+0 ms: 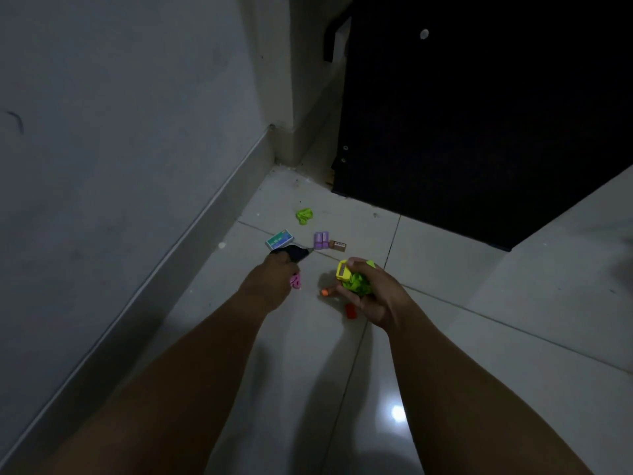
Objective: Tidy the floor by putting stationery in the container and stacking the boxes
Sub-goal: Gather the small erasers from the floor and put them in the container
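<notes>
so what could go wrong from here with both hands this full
1. The right hand is closed on a green container with a yellow piece at its top edge; that piece might slip out.
2. The left hand holds a black item and something pink together, so reaching for the teal box may drop one.
3. The light is dim; the small orange piece and red piece below the right hand could be missed.

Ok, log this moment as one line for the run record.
left hand: holding black item and pink item | right hand: gripping green container | floor: teal box, purple item, brown box loose
</notes>
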The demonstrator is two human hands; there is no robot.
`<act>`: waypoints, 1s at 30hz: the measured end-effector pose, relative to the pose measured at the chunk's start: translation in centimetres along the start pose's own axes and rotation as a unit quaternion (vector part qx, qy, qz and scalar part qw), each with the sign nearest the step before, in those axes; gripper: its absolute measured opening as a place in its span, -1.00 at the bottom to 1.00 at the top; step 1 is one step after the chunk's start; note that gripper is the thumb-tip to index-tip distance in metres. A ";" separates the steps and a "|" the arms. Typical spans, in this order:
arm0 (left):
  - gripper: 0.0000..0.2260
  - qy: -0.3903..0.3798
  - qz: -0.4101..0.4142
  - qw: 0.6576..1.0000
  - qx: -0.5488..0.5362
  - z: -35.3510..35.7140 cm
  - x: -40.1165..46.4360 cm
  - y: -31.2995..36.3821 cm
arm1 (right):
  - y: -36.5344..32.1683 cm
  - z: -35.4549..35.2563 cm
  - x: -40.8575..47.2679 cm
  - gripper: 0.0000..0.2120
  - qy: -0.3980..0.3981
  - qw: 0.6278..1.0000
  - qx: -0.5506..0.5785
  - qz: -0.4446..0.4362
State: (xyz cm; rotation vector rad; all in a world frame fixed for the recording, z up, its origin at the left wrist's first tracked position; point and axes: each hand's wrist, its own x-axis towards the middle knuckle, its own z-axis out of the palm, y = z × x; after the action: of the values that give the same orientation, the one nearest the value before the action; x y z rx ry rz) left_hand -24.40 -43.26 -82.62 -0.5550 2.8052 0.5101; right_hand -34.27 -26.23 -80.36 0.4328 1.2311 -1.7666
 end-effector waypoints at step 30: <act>-0.73 -0.041 0.224 0.973 0.042 4.0 2.1 7.9 | -1.2 -4.9 2.0 -0.89 0.114 0.991 0.047 -0.050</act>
State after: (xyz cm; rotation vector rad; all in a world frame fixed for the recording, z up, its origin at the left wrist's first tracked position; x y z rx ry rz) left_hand -28.87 -35.54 -84.64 0.1244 2.8520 0.4779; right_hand -37.32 -22.78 -83.27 0.6525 1.3509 -1.9065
